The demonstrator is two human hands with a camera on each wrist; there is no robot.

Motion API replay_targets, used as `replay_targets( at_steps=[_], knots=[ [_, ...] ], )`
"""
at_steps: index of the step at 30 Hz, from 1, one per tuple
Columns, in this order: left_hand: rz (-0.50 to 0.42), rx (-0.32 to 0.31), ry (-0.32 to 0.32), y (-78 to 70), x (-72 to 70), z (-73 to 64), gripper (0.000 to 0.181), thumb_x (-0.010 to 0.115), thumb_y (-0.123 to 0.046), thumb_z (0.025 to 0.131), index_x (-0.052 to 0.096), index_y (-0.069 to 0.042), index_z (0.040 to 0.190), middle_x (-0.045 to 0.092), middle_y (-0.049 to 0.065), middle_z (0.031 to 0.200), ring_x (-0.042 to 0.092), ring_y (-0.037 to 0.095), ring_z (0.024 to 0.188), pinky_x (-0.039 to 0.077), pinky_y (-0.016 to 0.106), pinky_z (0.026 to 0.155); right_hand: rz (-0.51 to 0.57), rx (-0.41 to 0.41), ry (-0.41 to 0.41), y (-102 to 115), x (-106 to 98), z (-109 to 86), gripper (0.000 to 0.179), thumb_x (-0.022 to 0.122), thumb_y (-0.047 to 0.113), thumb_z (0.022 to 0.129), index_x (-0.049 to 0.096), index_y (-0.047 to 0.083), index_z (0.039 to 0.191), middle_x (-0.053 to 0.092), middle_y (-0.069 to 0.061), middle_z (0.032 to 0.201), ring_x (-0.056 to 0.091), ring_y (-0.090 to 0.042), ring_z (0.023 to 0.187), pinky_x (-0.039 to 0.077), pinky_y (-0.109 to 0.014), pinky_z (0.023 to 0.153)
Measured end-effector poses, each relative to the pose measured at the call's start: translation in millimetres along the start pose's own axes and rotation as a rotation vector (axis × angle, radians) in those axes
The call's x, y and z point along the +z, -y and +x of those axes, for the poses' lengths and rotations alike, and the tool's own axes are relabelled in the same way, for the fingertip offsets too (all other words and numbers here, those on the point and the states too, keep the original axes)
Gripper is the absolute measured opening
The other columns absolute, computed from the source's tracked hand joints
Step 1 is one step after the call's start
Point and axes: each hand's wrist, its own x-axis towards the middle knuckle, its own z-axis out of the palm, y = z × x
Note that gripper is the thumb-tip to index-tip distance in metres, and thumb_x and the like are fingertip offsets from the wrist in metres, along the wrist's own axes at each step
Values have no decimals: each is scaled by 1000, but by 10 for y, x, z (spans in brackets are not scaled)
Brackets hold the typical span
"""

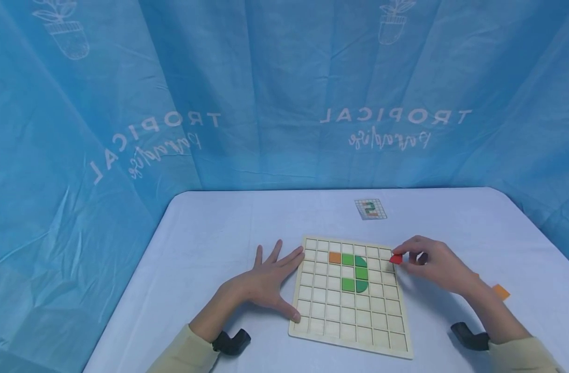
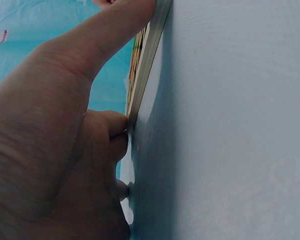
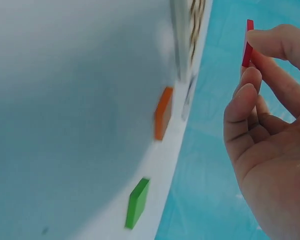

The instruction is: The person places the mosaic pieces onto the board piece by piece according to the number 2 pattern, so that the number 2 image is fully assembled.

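Note:
A pale gridded board (image 1: pixel 333 313) lies on the white table. On its squares sit an orange tile (image 1: pixel 334 257), several light green square tiles (image 1: pixel 347 284) and two dark green rounded tiles (image 1: pixel 361 286). My left hand (image 1: pixel 264 286) has its fingers spread, with thumb and fingertips touching the board's left edge; the left wrist view shows the thumb (image 2: pixel 110 35) against that edge. My right hand (image 1: pixel 436 264) pinches a small red tile (image 1: pixel 396 259) between thumb and fingers, above the board's right edge. In the right wrist view, the red tile (image 3: pixel 247 45) appears edge-on.
Behind the board lies a small pattern card (image 1: pixel 370 209). Right of the board, an orange tile (image 1: pixel 501 292) is partly covered by my right forearm. The right wrist view shows a green tile (image 3: pixel 137 204) on the table. A blue printed curtain (image 1: pixel 284 93) hangs behind the table.

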Motion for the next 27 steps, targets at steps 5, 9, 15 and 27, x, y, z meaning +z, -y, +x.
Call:
replay_targets(
  at_steps=[5,9,15,27],
  knots=[
    [2,6,-2,-1,-3,-1,131,62,-88,55,6,-27,156,-6,-16,159,-18,30,142,-15,64,104,37,-40,12,77,25,29,28,73,2,81,72,17,106,62,8,96,56,-10,75,50,-25,63],
    [1,3,0,-3,-7,-3,131,62,-87,55,5,-27,156,-6,-16,159,-18,30,142,-15,64,104,53,-29,31,121,41,53,27,74,4,81,72,18,105,62,7,95,57,-11,74,50,-25,62],
    [-3,5,0,-5,-7,3,131,63,-87,55,6,-27,156,-5,-15,159,-18,30,142,-15,64,104,88,3,66,165,72,93,27,75,6,81,72,21,103,62,7,98,58,-12,76,50,-26,63],
    [-3,18,1,11,0,-3,131,61,-88,55,5,-26,156,-7,-16,159,-18,31,142,-15,65,103,106,-19,119,265,195,171,25,75,10,82,73,21,104,63,10,97,56,-13,76,49,-26,62]
  ],
)
